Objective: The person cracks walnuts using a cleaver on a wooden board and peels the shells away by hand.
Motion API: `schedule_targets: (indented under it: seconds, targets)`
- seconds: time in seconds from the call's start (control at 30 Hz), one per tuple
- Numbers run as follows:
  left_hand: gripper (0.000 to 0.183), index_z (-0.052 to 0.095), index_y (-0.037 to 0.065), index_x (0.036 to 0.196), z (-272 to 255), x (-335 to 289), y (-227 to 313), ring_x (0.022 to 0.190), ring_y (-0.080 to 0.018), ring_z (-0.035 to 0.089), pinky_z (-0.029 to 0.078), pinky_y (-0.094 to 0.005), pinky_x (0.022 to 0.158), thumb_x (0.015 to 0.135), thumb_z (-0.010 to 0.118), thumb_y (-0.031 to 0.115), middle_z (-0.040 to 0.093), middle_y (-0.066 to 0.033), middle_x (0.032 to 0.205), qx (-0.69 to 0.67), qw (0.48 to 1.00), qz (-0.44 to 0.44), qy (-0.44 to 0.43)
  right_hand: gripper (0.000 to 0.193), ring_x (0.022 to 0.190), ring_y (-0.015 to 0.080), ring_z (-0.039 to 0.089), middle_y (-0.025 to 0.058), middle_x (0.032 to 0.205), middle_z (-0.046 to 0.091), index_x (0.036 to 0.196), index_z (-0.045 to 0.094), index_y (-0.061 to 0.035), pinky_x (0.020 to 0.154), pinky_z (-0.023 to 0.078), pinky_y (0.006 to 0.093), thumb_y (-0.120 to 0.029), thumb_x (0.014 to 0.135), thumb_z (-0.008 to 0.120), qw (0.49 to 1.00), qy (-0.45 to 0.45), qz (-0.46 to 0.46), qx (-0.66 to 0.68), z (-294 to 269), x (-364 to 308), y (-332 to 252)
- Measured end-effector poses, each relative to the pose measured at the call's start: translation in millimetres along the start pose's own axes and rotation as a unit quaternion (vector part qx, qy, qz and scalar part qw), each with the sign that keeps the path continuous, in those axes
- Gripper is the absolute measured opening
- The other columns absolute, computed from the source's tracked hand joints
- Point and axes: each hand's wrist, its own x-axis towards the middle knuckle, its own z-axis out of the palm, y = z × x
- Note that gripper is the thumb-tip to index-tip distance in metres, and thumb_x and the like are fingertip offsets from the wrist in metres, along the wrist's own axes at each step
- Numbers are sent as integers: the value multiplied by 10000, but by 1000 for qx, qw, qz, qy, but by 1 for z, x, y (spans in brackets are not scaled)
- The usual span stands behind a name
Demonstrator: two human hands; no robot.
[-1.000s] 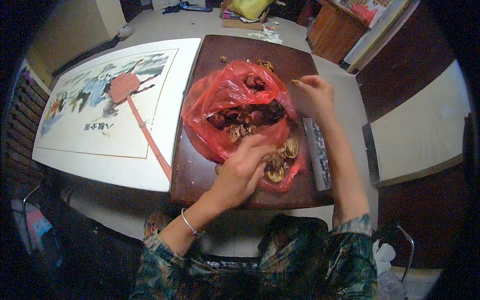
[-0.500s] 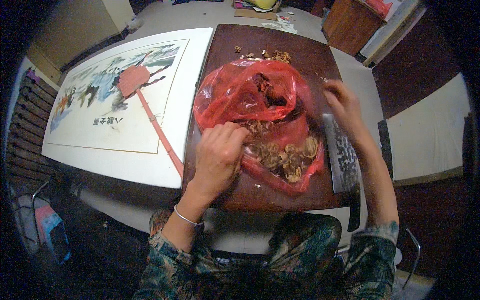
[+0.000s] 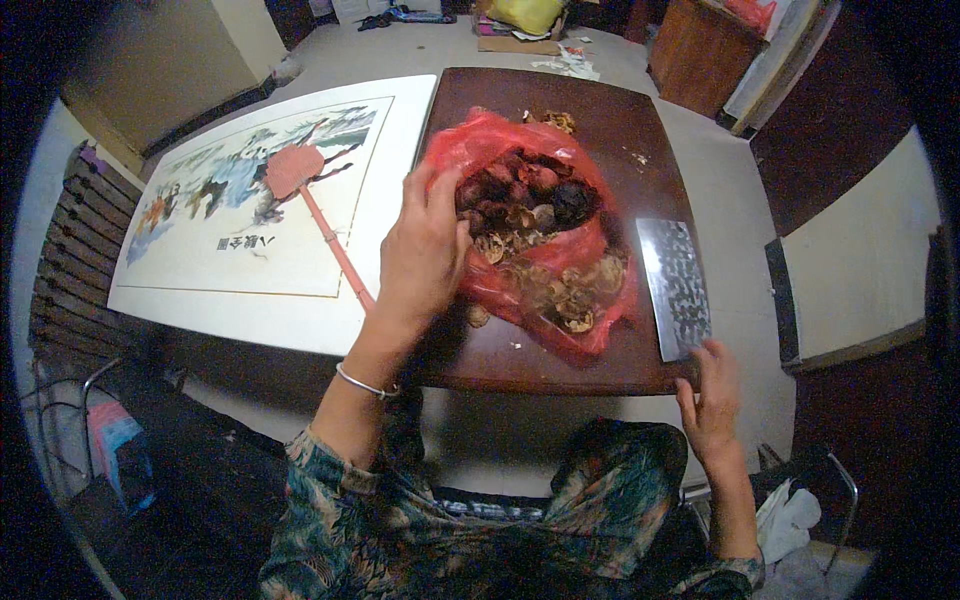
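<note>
A red plastic bag (image 3: 600, 315) lies on the brown table, its mouth gaping. Inside are dark round pieces that look like whole walnuts (image 3: 540, 180), and pale broken shells (image 3: 575, 290) show toward the near end. My left hand (image 3: 425, 245) grips the bag's left rim, with the fingers partly hidden by the plastic. To the right of the bag rests a cleaver (image 3: 672, 285), its broad shiny blade flat on the table. My right hand (image 3: 712, 400), slightly blurred, is over the cleaver's handle end, thumb and forefinger apart; the handle itself is hidden.
On the left, a white board (image 3: 225, 275) with a painted picture adjoins the brown tabletop (image 3: 480, 90). A pink flyswatter (image 3: 296, 170) lies across it. Shell bits (image 3: 555, 120) sit beyond the bag, and a loose shell (image 3: 478, 316) sits in front. A wooden cabinet (image 3: 705, 55) stands at far right.
My right hand has come down and toward me, from above the cleaver to its handle end. My left hand has moved up along the bag, whose mouth is now spread wider, showing the nuts.
</note>
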Motion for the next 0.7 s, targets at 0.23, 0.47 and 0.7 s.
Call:
schedule_targets:
  seconds: [0.23, 0.47, 0.7]
  targets:
    - [200, 546, 67, 966, 9, -8, -16, 819, -309, 580, 479, -373, 664, 769, 568, 44, 575, -112, 885, 86, 983, 131, -100, 460, 999, 358, 503, 213, 1106, 482, 1189, 436, 14, 865, 416, 393, -214, 827, 605, 982, -37, 131, 131, -2, -3, 21]
    - [84, 563, 43, 837, 9, 5, 5, 817, -285, 605, 499, -378, 674, 775, 510, 65, 592, -115, 858, 180, 936, 232, -193, 471, 1024, 359, 506, 211, 1106, 498, 1240, 418, 5, 890, 404, 411, -183, 832, 559, 979, -66, 139, 131, -2, -1, 35]
    - [169, 604, 43, 673, 29, 16, -27, 572, -328, 618, 496, -447, 514, 772, 508, 140, 592, -160, 605, 284, 931, 164, -162, 482, 1011, 286, 529, 170, 1135, 533, 1268, 406, 7, 891, 410, 360, -92, 816, 540, 947, -28, 188, 260, -13, -21, 38]
